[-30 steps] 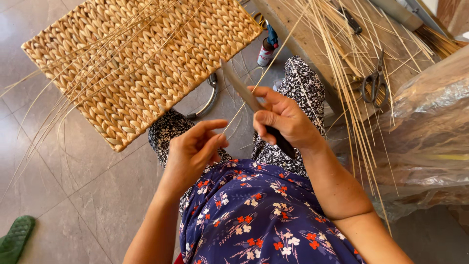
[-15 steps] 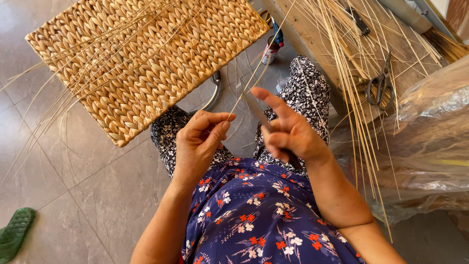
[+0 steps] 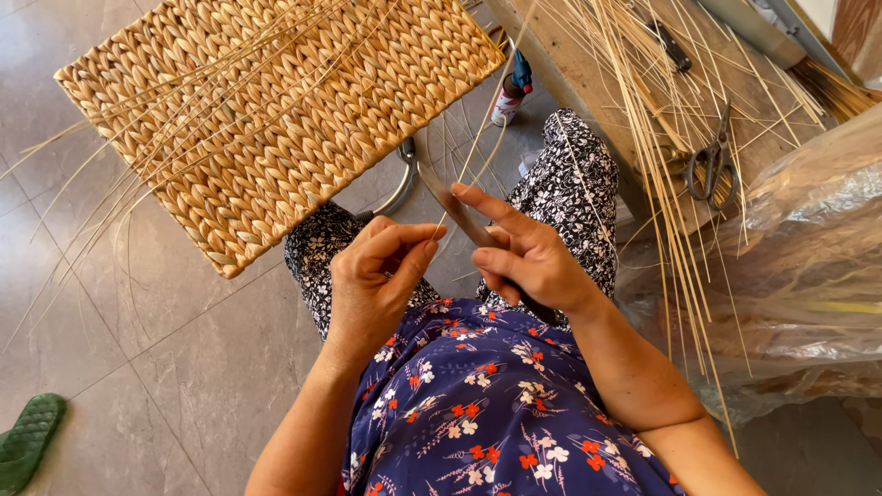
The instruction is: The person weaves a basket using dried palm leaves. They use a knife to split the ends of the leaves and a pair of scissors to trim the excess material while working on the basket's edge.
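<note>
— Over a flowered lap, what do the fingers hold?
— Right hand (image 3: 528,262) is curled around a knife (image 3: 459,211), forefinger stretched along the blade. Left hand (image 3: 372,285) has thumb and forefinger pinched together on a thin straw strand (image 3: 487,147) just beside the blade.
— And nearby?
— A woven mat (image 3: 276,119) lies ahead on the tile floor (image 3: 138,367); scissors (image 3: 712,161) rest on a wooden bench (image 3: 597,83).

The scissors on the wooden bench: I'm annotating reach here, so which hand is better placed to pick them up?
Probably the right hand. The scissors lie on the bench on that side, though this hand grips a knife. The left hand pinches a thin straw and sits farther away.
</note>
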